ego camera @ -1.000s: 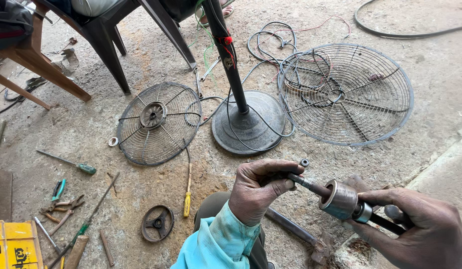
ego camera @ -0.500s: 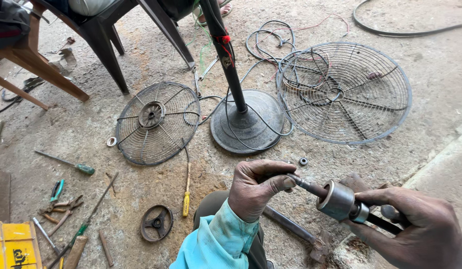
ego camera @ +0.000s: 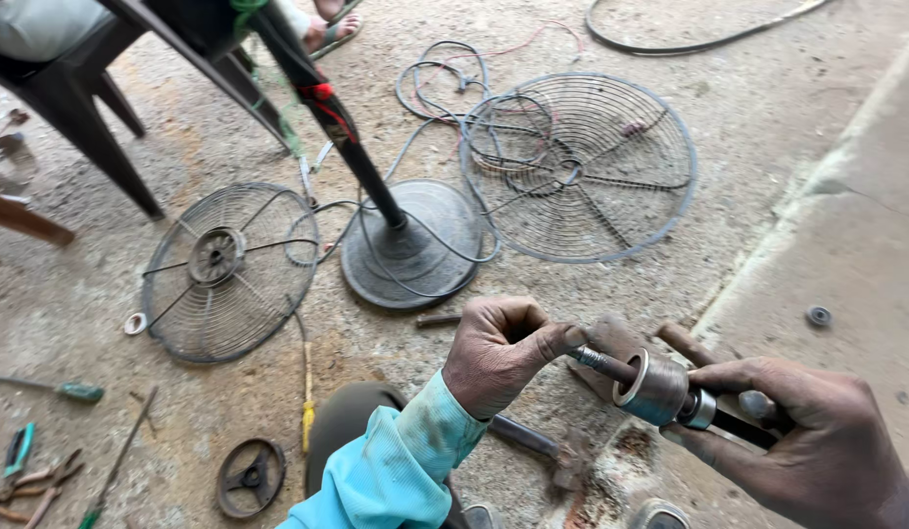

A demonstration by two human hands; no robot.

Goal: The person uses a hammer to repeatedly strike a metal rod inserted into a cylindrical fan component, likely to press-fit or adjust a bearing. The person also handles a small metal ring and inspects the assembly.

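Between both hands: greasy motor shaft.

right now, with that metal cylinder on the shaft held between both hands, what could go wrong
1. The left hand pinches only the tip of the shaft; it might slip.
2. The metal cylinder sits beside the right hand fingers; a pinch seems possible.
3. Loose cables and fan guards crowd the floor below; a dropped part could roll among them.

Repair workshop floor: fan grilles, tools
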